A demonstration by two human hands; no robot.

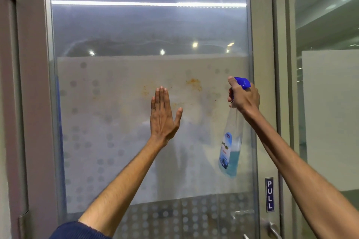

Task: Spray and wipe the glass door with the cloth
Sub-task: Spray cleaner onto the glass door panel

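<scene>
Frosted glass door [120, 141] with orange stains fills the view | left hand [162, 118] flat on glass, fingers together | right hand [243, 97] grips clear blue-topped spray bottle [231, 147] | cloth unseen

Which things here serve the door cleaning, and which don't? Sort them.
For the job: glass door, orange stains, spray bottle in the right hand, left hand flat by the glass. No cloth in view.

Not part of it: PULL sign, door handle.
</scene>
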